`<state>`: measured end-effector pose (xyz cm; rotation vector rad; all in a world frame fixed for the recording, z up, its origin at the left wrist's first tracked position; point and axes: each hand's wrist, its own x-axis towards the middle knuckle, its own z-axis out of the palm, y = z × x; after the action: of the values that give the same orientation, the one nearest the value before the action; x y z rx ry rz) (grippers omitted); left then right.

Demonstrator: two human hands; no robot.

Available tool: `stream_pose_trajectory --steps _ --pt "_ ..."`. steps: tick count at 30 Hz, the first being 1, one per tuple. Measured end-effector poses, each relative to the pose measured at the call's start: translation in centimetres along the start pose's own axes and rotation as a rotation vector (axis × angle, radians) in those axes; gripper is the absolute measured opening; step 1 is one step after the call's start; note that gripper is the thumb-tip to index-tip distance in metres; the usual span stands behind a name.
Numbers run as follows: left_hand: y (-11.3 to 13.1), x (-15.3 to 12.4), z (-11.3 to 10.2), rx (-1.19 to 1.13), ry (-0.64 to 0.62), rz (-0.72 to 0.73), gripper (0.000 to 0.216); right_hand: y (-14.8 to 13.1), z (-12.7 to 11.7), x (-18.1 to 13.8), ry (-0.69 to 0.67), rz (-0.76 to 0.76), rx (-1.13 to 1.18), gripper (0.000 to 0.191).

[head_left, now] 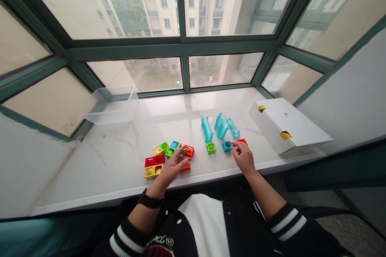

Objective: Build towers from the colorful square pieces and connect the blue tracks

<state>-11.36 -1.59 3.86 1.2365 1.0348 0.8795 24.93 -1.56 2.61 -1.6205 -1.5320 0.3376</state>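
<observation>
My left hand (173, 164) lies over a cluster of small plastic blocks (164, 153) on the marble windowsill, fingers spread and touching orange blocks (189, 151). Red (154, 160) and yellow (152, 171) frame blocks sit to its left. My right hand (243, 156) rests by a teal cube (227, 145) and an orange block (242, 141), fingers curled at them; whether it grips either one I cannot make out. A green cube (211, 147) sits between the hands. Translucent teal tube pieces (221, 125) lie behind.
A clear plastic bin (113, 104) stands at the back left of the sill. A white cardboard box (286, 126) with yellow-black tape lies at the right. Window frames (183, 46) enclose the sill (120, 156) on three sides.
</observation>
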Motion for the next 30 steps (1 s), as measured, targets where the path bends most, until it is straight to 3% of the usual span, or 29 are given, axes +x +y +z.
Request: stream_pose_trajectory --steps 4,8,11,15,19,22,30 --pt "-0.2 -2.7 -5.3 0.388 0.336 0.1 0.059 -1.8 1.0 -0.8 -0.139 -0.064 0.081 0.03" --pt "-1.7 -4.8 -7.7 0.857 0.42 0.251 0.043 -4.4 3.3 -1.6 -0.356 -0.129 0.177 0.03" --pt "-2.3 -4.8 -7.0 0.927 0.42 0.267 0.041 -6.4 5.5 -1.6 -0.55 -0.191 0.189 0.029" --pt "-2.2 -2.6 -4.5 0.927 0.381 0.265 0.043 -8.9 9.0 -1.5 -0.738 -0.271 0.079 0.035" --pt "-2.0 0.3 -1.8 0.842 0.294 0.284 0.047 -10.5 12.0 -2.1 -0.761 -0.33 -0.084 0.043" --pt "-2.4 1.7 -0.7 0.755 0.23 0.291 0.047 -10.6 13.1 -2.4 -0.754 -0.351 -0.167 0.036" --pt "-3.4 2.4 -0.6 0.677 0.242 0.243 0.036 -10.0 12.6 -2.0 -0.755 -0.303 -0.096 0.032"
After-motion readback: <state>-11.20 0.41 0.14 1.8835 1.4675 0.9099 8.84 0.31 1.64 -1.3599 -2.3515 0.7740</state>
